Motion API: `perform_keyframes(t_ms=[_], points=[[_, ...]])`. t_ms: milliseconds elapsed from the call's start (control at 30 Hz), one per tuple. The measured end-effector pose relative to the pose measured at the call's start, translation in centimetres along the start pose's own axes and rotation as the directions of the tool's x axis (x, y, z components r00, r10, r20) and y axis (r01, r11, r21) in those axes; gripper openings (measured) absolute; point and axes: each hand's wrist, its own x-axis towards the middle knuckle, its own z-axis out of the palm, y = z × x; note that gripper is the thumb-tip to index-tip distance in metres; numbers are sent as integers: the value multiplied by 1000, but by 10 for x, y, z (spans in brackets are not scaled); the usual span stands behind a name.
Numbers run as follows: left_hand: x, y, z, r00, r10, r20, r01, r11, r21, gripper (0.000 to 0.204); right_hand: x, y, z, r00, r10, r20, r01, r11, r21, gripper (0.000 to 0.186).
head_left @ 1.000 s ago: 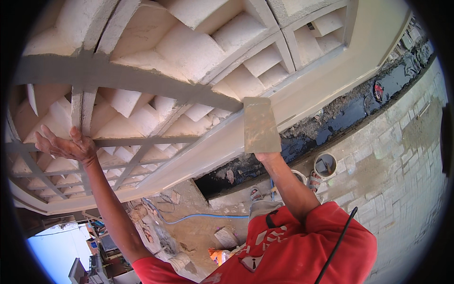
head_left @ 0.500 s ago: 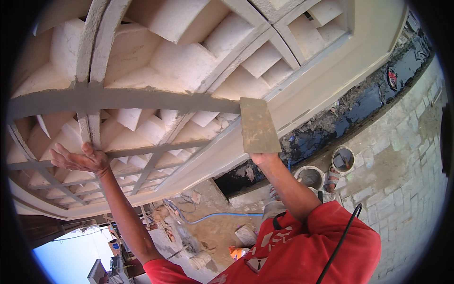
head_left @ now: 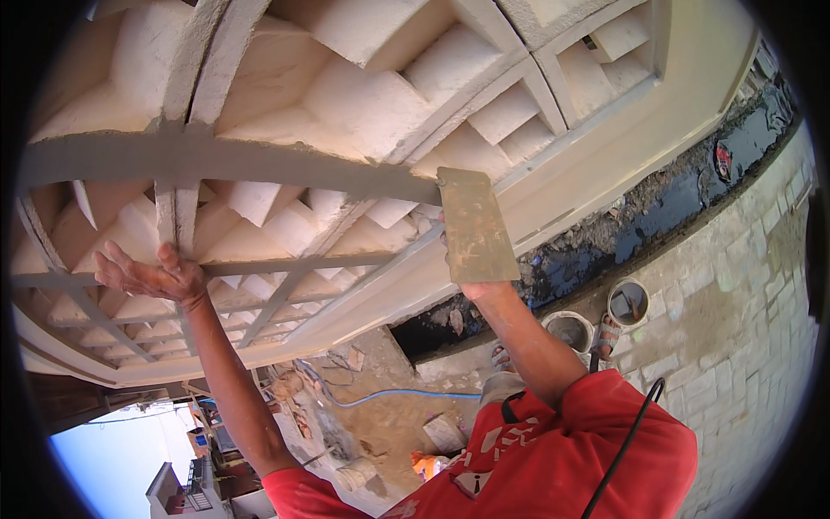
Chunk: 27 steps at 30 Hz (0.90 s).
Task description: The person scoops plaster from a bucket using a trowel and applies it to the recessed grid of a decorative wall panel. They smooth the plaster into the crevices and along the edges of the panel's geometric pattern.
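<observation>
My right hand (head_left: 484, 291) is closed on a plastering trowel with a flat rectangular blade (head_left: 478, 227), whose handle is hidden behind it. The blade's upper corner meets the right end of a smooth grey mortar band (head_left: 259, 166) on a wall of pale openwork blocks (head_left: 363, 99). My left hand (head_left: 157, 278) is raised with its fingers spread, holding nothing. It is in front of the lower part of the wall, by a joint between blocks; whether it touches the blocks I cannot tell.
By my sandalled feet (head_left: 609, 336) stand a bucket of grey mortar (head_left: 571, 329) and another bucket (head_left: 628, 303) with a tool in it. A ditch of dark water (head_left: 657, 221) runs along the wall's foot. A blue hose (head_left: 406, 392) crosses the ground near rubble.
The view has shifted slightly, moving the wall and ditch a little to the right. The trowel blade tilts slightly more, still at the end of the mortar band. My left hand keeps its spread pose.
</observation>
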Motion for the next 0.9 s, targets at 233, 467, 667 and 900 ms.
perform_keyframes(t_ms=[233, 467, 667, 900], points=[[0, 3, -2, 1000, -17, 14, 17, 1000, 3, 78, 0, 3, 35, 996, 70, -58, -69, 997, 25, 46], [2, 5, -2, 999, -30, 13, 30, 999, -15, 77, 0, 8, 44, 996, 71, -53, -69, 997, 39, 44], [0, 2, -2, 999, -33, 3, 34, 999, -14, 75, -2, 10, 52, 997, 72, -35, -71, 997, 21, 43], [2, 3, -2, 999, -36, -1, 36, 999, -38, 74, -5, 13, 57, 995, 97, 2, -97, 993, 62, 42]])
